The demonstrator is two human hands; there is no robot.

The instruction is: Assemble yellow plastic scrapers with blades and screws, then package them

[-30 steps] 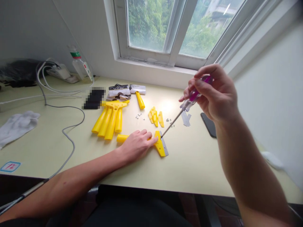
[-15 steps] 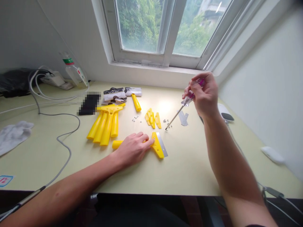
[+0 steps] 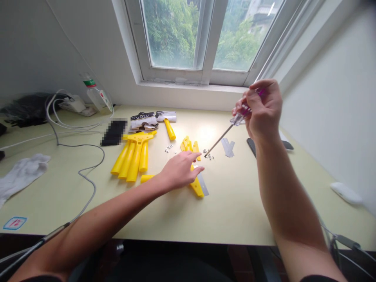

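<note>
On the smooth, pale bench (image 3: 235,213) lies a scraper (image 3: 197,188), its round handle and flared head yellow plastic, its blade flat grey metal. A purple-and-clear screwdriver (image 3: 221,139), slim-shafted, is clasped in the right hand's (image 3: 263,111) grip. The left hand's (image 3: 179,171) grip is empty, thumb and finger spread, over the scraper. The screwdriver's tip slants down among small, shiny screws (image 3: 210,158).

Our left forearm (image 3: 117,213) stretches toward two o'clock, its left hand (image 3: 179,171) back-up, thumb (image 3: 199,170) and forefinger (image 3: 195,155) spread apart. Our right forearm (image 3: 289,188) rises toward eleven o'clock, the right hand (image 3: 263,107) held higher, fingers curled in a grip.
</note>
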